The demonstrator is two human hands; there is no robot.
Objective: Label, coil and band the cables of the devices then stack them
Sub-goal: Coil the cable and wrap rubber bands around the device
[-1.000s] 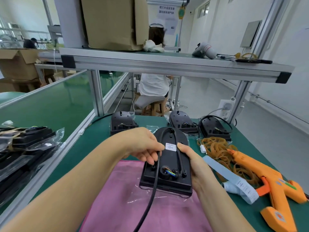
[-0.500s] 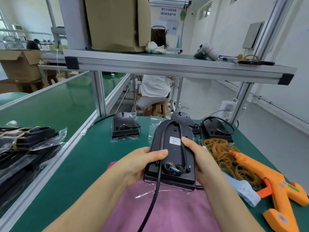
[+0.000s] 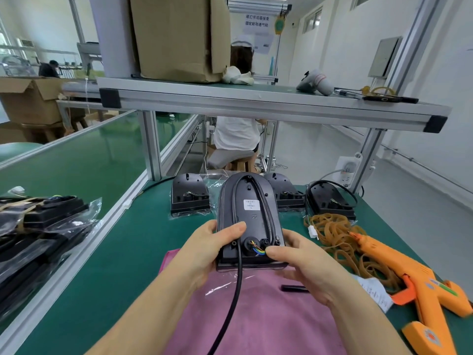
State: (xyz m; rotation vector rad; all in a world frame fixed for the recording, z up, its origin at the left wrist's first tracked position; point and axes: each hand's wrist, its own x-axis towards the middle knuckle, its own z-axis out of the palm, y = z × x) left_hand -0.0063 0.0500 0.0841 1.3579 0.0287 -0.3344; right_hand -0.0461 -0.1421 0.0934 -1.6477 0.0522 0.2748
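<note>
While both hands were clamped on the device (image 3: 249, 219), it was held just above the far edge of the pink cloth (image 3: 268, 316), its back face turned up towards the person. The left hand (image 3: 204, 249) gripped the near left side with the thumb laid across the back. The right hand (image 3: 304, 262) gripped the near right corner, its thumb pressed beside the opening where coloured wires showed, so the hands sat apart, one on each side. The device's long axis ran straight away from the person, rounded end pointing off beyond the cloth and square end, with the cable exit, nearest the body. A white label (image 3: 251, 204) was already stuck on the back, so labelling looked done for this unit. A loop of the cable (image 3: 236, 285) lay round the back face, while its free length hung down over the cloth towards the person. The step in hand seemed to be coiling. The next move would probably call for one hand to let go, gather that loose length into the loop, then fetch a band from the rubber bands (image 3: 332, 234) heaped right of the cloth.
</note>
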